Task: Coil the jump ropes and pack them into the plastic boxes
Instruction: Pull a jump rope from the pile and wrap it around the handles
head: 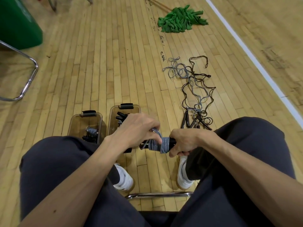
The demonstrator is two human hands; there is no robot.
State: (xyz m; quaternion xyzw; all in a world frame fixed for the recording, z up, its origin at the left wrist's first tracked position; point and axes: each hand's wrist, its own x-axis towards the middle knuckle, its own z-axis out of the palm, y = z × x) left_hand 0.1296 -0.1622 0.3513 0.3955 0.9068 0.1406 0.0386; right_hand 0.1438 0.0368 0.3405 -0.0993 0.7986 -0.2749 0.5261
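On the wooden floor, left to right:

1. Green bin [18, 25], far left, with a chrome chair frame [31, 76] just beside it.
2. Left plastic box [73, 118], lid off, holding a coiled grey rope [91, 131] and a dark one beneath it, partly hidden by the knee.
3. Right plastic box [113, 108], touching or nearly touching the first, lid off, black handles [120, 117] showing inside; the rest is hidden behind the left hand.
4. Left hand [136, 130], above the right box, fingers curled, pinching a strand of the grey jump rope [161, 144].
5. Grey jump rope, held in the air between both hands above the floor, wound in tight turns round its black handles [172, 141].
6. Right hand [183, 141], fist wrapped round the handles' end.
7. Two white shoes [124, 177], below the hands.
8. Loose ropes [193, 89], grey and dark, tangled together on the floor ahead of the right knee, handles nearest the person.
9. Green mop head [180, 20], beyond the tangle.
10. White court line [255, 61], running diagonally at right.
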